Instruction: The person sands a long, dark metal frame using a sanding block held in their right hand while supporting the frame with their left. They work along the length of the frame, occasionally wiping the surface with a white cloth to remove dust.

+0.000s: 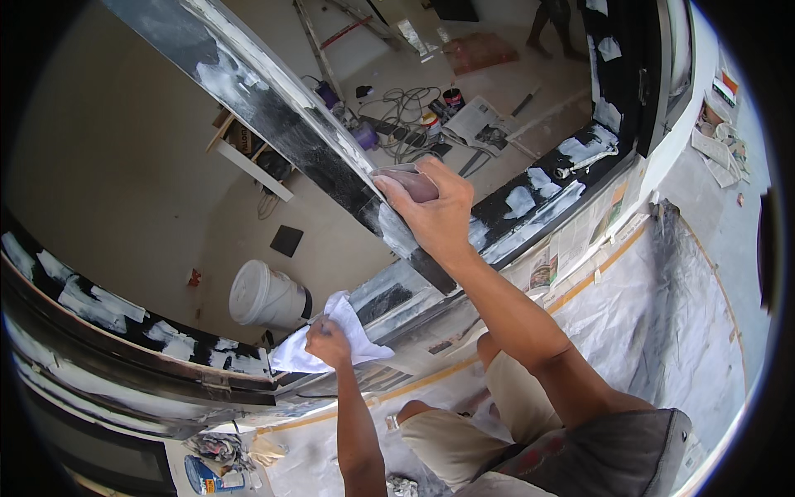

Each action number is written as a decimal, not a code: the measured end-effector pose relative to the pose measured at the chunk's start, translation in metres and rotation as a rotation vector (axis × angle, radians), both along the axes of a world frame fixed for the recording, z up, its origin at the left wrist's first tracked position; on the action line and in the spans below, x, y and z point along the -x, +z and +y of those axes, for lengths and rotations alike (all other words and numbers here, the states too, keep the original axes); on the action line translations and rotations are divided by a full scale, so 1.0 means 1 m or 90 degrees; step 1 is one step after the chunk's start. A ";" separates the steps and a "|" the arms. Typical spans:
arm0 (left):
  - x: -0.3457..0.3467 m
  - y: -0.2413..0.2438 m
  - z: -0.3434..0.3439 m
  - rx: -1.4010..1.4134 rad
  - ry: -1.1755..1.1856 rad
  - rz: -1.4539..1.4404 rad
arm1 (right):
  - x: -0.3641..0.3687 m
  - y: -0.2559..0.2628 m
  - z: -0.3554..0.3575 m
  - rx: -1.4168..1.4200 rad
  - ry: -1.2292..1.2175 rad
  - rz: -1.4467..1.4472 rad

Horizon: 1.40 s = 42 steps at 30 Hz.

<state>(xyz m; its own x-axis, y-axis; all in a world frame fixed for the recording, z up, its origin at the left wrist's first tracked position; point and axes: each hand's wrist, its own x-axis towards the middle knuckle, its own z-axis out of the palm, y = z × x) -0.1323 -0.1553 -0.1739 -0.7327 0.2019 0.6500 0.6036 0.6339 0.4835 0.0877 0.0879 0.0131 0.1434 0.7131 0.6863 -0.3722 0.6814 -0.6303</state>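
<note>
My right hand (440,208) grips a curved, folded sheet of reddish-brown sandpaper (417,185) against the edge of a black frame post (310,164). Whitish filler patches and dust mark this post. Lower down, my left hand (328,343) is closed on a bunched white cloth (357,338), which drapes over the bottom rail (397,298) of the window frame. Dried filler patches (520,203) also cover the rail to the right of the post. Part of the sandpaper is hidden by my fingers.
A lidded white bucket (264,295) stands behind the frame. Coiled cables (404,124), paint cans and a stepladder (320,46) occupy the floor beyond, where a person's legs (549,28) show. Newspaper (553,261) and plastic sheeting (596,335) lie along the near side. A scraper-like tool (587,163) rests on the rail.
</note>
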 end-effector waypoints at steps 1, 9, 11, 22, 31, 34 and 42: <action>-0.002 0.002 0.004 0.000 0.003 0.003 | -0.001 0.008 0.001 -0.009 -0.015 0.011; 0.001 0.001 0.001 0.013 -0.013 0.013 | -0.008 0.005 0.004 0.023 0.010 -0.058; -0.002 0.002 0.004 0.021 -0.001 0.004 | -0.012 0.009 0.004 0.034 0.008 -0.081; 0.002 -0.001 0.002 0.039 0.015 0.011 | -0.013 0.015 0.005 0.071 0.109 -0.055; 0.002 -0.002 0.002 0.023 0.008 -0.006 | -0.018 0.022 -0.001 0.075 0.073 -0.075; 0.003 -0.002 0.000 0.023 0.006 -0.009 | -0.011 -0.010 0.000 0.120 0.150 -0.032; 0.001 0.000 0.002 0.028 0.014 -0.005 | -0.014 0.000 -0.002 0.120 0.150 -0.035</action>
